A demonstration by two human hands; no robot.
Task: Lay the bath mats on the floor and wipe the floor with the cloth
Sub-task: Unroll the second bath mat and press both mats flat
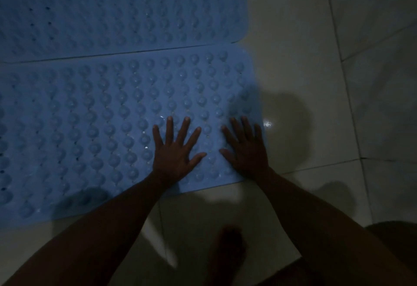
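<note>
I am looking down at a pale tiled floor, dim and glossy, with dark grout lines running across it and one small bright glint of light just right of the nearer mat. Shadows fall across the tiles on the right and below the mats.

Two blue bath mats lie flat on it, side by side with their long edges almost touching; a thin dark line shows between them. The far mat fills the upper left and runs out of view at the top and left. It shows rows of round bumps and small dark holes. The near mat sits just below it, its rounded corner at the right, and it also runs off the left edge. Its bumps are larger and catch a little wet-looking shine near my hands.

I can read no brand, label or writing on either mat or on the tiles; the light is too low for fine marks.

My two bare forearms reach in from the bottom. My left hand lies palm down on the near mat, fingers spread wide, holding nothing. My right hand lies palm down near the mat's right edge, fingers spread a little less, also holding nothing.

A dark blurred shape at the bottom centre I cannot make out.
</note>
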